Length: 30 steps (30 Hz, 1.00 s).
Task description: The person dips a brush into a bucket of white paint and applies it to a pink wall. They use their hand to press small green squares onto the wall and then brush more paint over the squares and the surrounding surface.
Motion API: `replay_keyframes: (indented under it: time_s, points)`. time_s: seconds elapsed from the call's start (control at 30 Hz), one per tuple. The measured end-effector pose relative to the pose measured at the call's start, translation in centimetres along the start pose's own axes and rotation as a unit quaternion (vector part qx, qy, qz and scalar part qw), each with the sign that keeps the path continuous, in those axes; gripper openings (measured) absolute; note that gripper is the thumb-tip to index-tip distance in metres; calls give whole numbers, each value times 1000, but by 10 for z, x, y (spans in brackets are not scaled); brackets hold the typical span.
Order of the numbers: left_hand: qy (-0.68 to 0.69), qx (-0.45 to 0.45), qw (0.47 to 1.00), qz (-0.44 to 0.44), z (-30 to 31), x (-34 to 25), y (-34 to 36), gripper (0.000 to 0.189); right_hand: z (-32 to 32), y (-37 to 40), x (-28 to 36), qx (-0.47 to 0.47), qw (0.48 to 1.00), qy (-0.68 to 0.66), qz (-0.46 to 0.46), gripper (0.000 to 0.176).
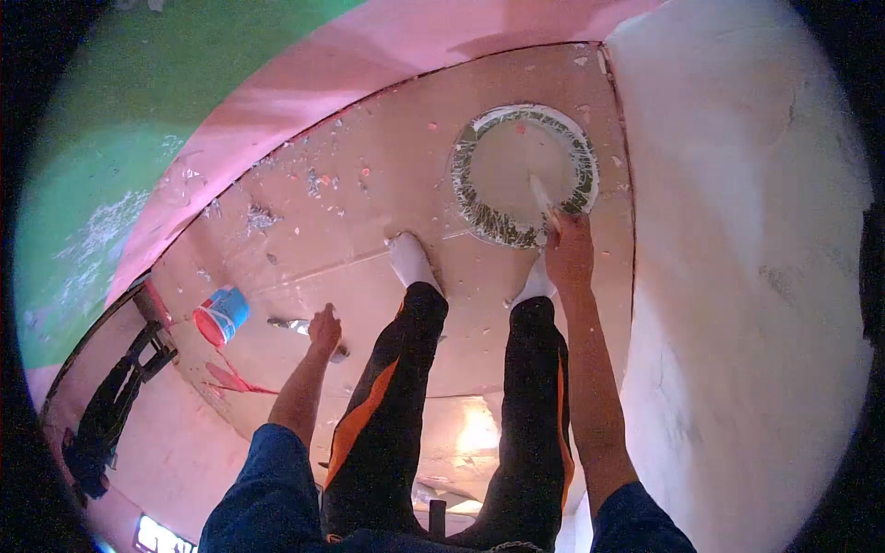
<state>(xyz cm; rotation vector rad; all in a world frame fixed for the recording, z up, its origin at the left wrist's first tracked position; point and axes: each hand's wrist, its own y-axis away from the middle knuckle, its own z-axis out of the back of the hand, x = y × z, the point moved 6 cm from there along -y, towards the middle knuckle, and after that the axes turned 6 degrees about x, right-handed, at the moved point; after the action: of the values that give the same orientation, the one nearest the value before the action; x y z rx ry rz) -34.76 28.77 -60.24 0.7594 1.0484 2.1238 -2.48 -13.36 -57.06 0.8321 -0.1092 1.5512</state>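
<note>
At the right, my right hand (570, 253) is closed around the handle of a pale stirring tool (539, 192), whose end reaches into a round bucket (591, 166) of whitish liquid. Splatters streak the bucket's inner wall. My left hand (324, 329) hangs above the floor at centre left, its fingers mostly bunched with one pointing forward; nothing is plainly held in it. Just beside and below that hand lies a tool with a light blade (291, 325) on the floor.
A blue and red paint bucket (221, 315) lies on the floor (369, 166) at the left. Debris flecks are scattered ahead. A dark chair-like object (115, 396) stands far left. A white wall (728, 276) rises on the right, a green and pink wall (166, 120) at upper left.
</note>
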Motion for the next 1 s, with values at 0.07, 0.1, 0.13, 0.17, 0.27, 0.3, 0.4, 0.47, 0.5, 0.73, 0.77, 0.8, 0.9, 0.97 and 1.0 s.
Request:
replay_keyframes:
  time_s: [0.07,0.1,0.13,0.17,0.27,0.3,0.4,0.47,0.5,0.73,0.77,0.8,0.9,0.97,1.0]
  points:
    - [14,-12,996,-86,-22,1,-7,27,-1,-12,6,16,1000,4,-3,31]
    - [28,-24,985,-169,-13,-18,-1,27,-10,-20,7,49,997,62,-2,30]
    - [69,9,982,-174,-10,-32,-3,28,-18,-25,6,82,989,119,-2,30]
    - [120,15,975,-184,1,-57,-2,28,-22,-26,8,80,990,120,-3,30]
    - [279,23,918,-281,37,-132,2,31,-39,-17,1,125,975,180,-49,30]
    - [351,8,893,-281,56,-162,14,35,-39,-8,-1,100,981,159,-41,31]
    - [387,-131,852,-326,121,-240,71,53,-12,26,6,81,988,107,-76,33]
    - [291,-169,859,-385,136,-276,95,58,-4,45,-2,87,986,72,-119,33]
    - [190,-206,855,-437,139,-294,106,62,-5,52,-10,43,994,39,-93,31]
    - [93,-180,891,-407,101,-321,49,71,-7,69,-49,-51,991,-116,-42,27]
    - [84,-128,896,-417,98,-321,42,71,-4,69,-49,-54,991,-115,-42,27]
    - [75,-76,899,-425,95,-320,38,71,-5,69,-48,-47,990,-121,-58,28]
    - [97,-106,867,-477,116,-319,49,68,-3,75,-45,-55,991,-105,-67,30]
    - [112,-101,878,-455,135,-317,61,66,2,74,-37,-77,992,-88,-57,31]
    - [134,-87,891,-426,140,-310,70,64,2,75,-37,-35,993,-77,-87,30]
